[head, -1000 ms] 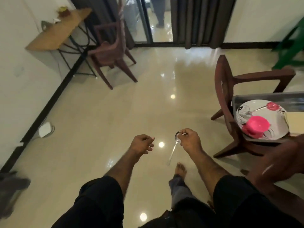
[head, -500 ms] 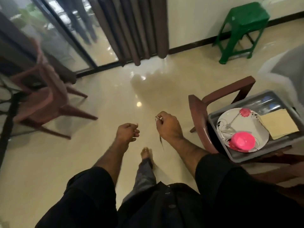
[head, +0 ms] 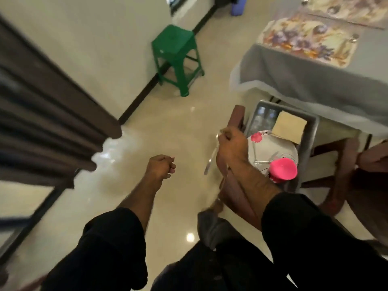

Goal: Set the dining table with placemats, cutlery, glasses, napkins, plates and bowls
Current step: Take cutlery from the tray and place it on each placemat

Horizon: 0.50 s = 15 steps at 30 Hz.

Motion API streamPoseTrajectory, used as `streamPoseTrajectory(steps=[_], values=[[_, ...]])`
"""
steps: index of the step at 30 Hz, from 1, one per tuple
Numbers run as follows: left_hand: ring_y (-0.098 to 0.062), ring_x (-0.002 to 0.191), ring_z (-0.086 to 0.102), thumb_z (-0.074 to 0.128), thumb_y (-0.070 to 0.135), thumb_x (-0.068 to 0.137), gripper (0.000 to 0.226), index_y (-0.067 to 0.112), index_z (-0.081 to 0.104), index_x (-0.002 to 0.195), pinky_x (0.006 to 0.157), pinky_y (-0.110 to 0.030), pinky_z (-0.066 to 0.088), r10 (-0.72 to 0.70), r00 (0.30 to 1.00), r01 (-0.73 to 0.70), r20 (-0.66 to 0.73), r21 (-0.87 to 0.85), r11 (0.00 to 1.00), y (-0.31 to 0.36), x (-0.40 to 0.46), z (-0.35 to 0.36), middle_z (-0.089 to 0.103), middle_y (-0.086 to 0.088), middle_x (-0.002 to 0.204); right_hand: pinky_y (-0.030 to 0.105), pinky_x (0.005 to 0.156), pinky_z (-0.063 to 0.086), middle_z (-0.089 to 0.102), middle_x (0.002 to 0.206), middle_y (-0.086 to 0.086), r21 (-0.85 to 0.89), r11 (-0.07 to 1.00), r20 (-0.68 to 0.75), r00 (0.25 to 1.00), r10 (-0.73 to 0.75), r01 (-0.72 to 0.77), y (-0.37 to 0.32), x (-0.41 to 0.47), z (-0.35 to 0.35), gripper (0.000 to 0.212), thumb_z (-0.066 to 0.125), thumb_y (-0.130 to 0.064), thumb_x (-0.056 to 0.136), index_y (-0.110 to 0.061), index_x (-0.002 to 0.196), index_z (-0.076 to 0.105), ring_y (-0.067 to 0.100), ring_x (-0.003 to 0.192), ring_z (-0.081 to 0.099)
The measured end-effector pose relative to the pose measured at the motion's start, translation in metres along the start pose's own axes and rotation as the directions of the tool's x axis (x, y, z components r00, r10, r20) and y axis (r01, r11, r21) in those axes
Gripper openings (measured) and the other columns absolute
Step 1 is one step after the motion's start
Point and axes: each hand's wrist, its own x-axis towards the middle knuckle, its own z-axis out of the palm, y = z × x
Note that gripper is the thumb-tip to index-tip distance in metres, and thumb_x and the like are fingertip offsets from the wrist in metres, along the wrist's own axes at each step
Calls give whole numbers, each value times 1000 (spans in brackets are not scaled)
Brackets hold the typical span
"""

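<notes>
Overhead, the right hand (head: 231,147) pinches a spoon (head: 211,158) by its bowl end, handle hanging down toward the floor, just beside the grey tray (head: 310,141); the left hand (head: 160,166) is curled, holding nothing. No legible writing.

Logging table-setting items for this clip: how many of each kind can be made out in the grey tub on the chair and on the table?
Placemats on the table: 2
Plate in the grey tub: 1
Pink bowl on the plate: 1
Beige napkin stack: 1
Glasses in the tub, blurred: 2
Total: 7
</notes>
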Motion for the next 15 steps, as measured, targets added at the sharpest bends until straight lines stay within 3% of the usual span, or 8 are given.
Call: streamPoseTrajectory(steps=[3,6,9,12,15], values=[[-17,58,59,69,19,101,11,10,68,94,53,-26,42,49,995,-55,89,67,996,54,47,37,67,-9,77,35,77,55,74,90,-4,54,977,-168,963,212,-206,25,45,-18,9,69,-20,87,-21,95,73,20,85,69],[-17,57,60,69,19,101,12,10,69,93,53,-25,44,71,978,-99,194,139,985,92,77,80,67,-8,74,29,76,42,74,105,7,125,874,-332,811,482,-469,59,70,-45,18,66,-19,90,-17,107,71,30,96,67],[-18,57,60,68,15,100,14,9,69,88,52,-26,44,72,950,-154,305,254,955,118,99,124,68,-9,72,30,71,44,73,114,14,231,724,-304,659,688,-650,89,78,-64,30,62,-19,88,-9,115,70,36,103,69],[-17,57,60,69,17,101,20,10,69,82,49,-22,43,98,888,-286,450,371,883,138,119,173,68,-9,71,32,77,47,71,119,19,251,574,-339,485,806,-779,114,78,-68,35,68,-15,90,-1,121,67,41,112,67],[-16,53,61,71,18,100,23,15,71,78,51,-23,47,103,799,-428,592,440,789,154,146,232,69,-9,68,28,74,55,71,125,14,269,499,-261,436,861,-824,154,90,-52,42,71,-16,85,-6,125,70,31,108,69]])
